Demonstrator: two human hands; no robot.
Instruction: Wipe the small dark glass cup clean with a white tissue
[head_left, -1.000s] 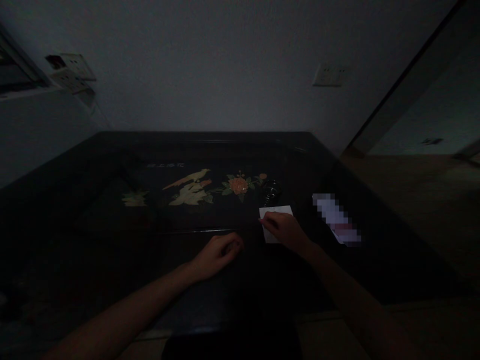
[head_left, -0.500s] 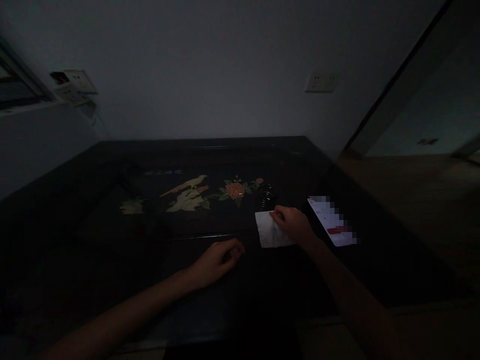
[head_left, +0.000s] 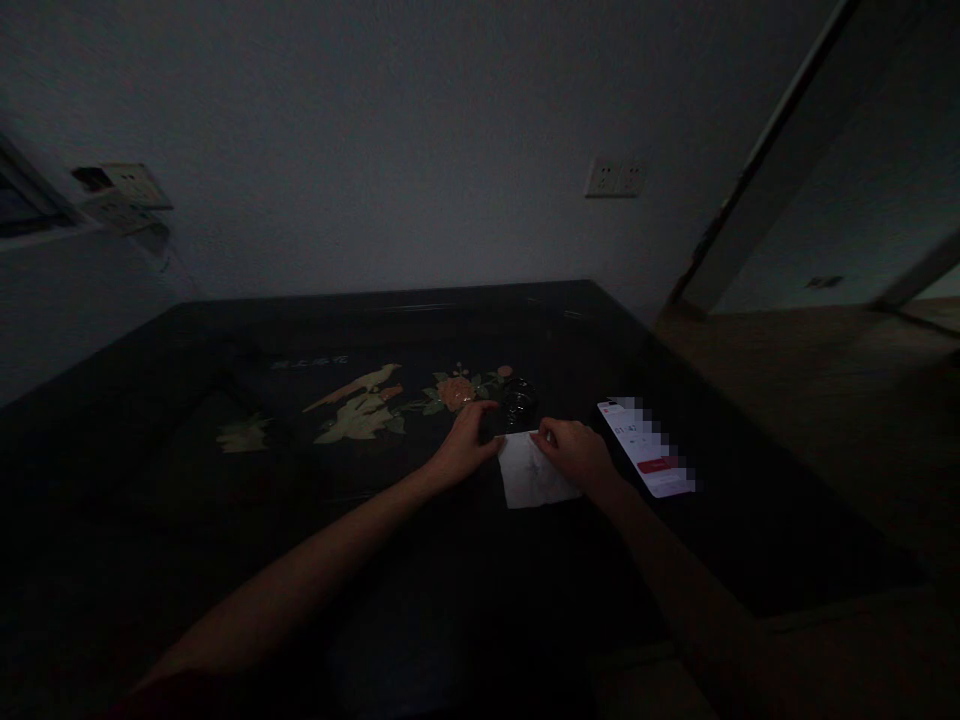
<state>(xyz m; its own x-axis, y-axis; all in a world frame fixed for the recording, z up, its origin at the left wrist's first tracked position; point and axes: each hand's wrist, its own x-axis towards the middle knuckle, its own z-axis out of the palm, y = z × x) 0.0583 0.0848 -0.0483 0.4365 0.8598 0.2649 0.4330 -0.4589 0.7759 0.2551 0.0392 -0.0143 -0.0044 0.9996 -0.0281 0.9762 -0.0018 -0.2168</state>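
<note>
A square white sheet of paper or tissue (head_left: 529,480) lies on the dark table. My right hand (head_left: 581,455) pinches its upper edge between thumb and fingers. At its upper left corner is my left hand (head_left: 466,445), thumb and fingers apart; the thumb tip reaches the corner, and whether it presses there I cannot make out. Just beyond the sheet sits a round, clear, shiny object (head_left: 519,395), possibly glass, too dim to name.
A lit phone (head_left: 649,455), partly pixelated, lies right of my right hand. The black table (head_left: 420,600) bears a bird-and-flower picture (head_left: 367,405). Behind it rises a wall with a socket (head_left: 615,178); more sockets (head_left: 135,187) are at the left.
My left hand has moved up and forward to the sheet's left corner, and its fingers have spread. My right hand keeps its pinch on the sheet. The view has shifted slightly.
</note>
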